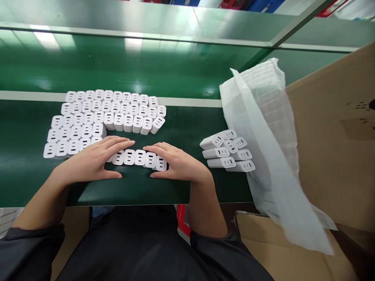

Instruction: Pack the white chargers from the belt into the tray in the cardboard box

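Observation:
Several white charger blocks with dark port slots stand on the green work surface. In front of me is a short single row of chargers [129, 157], with one of my hands at each end. My left hand [93, 160] curves around the row's left end, fingers behind and thumb in front, hiding the chargers there. At the other end, my right hand [178, 162] cups the last charger [161, 163], its fingers behind and thumb in front. Behind my hands a larger block of upright chargers [96, 105] stands in close rows; its rightmost front charger [158, 123] leans.
A loose stack of chargers [227, 152] lies on its side to the right. Beside it, a white foam bag [263, 128] hangs over the bench edge against a cardboard box [331, 144]. Another cardboard box [281, 242] is below. A metal rail [131, 35] runs along the back.

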Action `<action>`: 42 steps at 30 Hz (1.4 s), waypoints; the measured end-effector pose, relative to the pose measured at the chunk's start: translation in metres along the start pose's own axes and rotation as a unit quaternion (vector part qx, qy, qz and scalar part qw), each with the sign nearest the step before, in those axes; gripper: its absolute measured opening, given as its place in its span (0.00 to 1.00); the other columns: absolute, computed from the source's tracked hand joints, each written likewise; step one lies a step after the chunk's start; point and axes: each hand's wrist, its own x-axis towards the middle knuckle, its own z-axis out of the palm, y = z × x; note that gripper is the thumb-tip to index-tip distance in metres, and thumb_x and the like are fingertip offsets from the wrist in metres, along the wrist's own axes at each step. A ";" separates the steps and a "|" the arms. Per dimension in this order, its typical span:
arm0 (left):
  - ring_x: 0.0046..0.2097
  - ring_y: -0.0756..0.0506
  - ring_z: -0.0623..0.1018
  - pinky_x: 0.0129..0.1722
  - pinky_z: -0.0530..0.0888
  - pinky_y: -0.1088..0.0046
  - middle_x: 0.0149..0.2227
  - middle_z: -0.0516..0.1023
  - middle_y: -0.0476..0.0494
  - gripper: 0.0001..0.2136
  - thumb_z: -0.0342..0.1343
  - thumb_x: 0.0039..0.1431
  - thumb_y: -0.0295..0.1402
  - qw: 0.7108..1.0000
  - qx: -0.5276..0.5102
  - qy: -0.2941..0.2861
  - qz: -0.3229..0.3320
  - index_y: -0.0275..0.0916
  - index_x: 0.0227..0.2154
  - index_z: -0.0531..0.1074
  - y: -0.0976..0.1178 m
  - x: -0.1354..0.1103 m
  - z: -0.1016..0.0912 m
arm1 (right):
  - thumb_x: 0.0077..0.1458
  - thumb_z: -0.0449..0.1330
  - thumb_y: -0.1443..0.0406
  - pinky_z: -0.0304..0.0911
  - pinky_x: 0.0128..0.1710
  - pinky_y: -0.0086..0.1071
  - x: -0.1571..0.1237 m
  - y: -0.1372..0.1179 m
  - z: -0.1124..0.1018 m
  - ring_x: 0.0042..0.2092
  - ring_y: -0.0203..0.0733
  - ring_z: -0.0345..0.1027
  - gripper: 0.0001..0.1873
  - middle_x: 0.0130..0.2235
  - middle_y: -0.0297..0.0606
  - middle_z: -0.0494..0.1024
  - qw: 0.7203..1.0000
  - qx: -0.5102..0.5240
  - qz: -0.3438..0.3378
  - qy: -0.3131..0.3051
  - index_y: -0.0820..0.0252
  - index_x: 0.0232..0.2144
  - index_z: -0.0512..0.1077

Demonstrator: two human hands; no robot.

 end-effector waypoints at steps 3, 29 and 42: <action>0.65 0.36 0.64 0.62 0.67 0.56 0.67 0.62 0.41 0.35 0.56 0.64 0.46 1.000 0.027 -0.001 -0.008 0.48 0.70 0.48 -0.005 -0.005 -0.003 | 0.56 0.67 0.55 0.67 0.56 0.47 0.001 -0.002 0.002 0.55 0.52 0.67 0.41 0.56 0.44 0.71 1.000 -0.011 -0.013 0.009 0.52 0.67 0.56; 0.42 0.45 0.81 0.63 0.62 0.62 0.52 0.80 0.43 0.35 0.60 0.60 0.36 0.993 0.095 -0.056 -0.052 0.40 0.67 0.51 -0.013 0.000 0.008 | 0.64 0.58 0.54 0.65 0.56 0.47 0.017 -0.022 0.021 0.58 0.53 0.67 0.29 0.59 0.46 0.73 0.988 -0.092 -0.061 0.112 0.58 0.63 0.62; 0.54 0.43 0.78 0.66 0.58 0.61 0.55 0.78 0.44 0.40 0.62 0.59 0.36 0.995 0.043 -0.064 -0.061 0.42 0.69 0.45 -0.010 -0.002 0.002 | 0.62 0.62 0.62 0.66 0.54 0.45 0.022 -0.043 0.033 0.54 0.49 0.72 0.23 0.51 0.40 0.80 0.958 -0.054 -0.087 0.269 0.54 0.58 0.67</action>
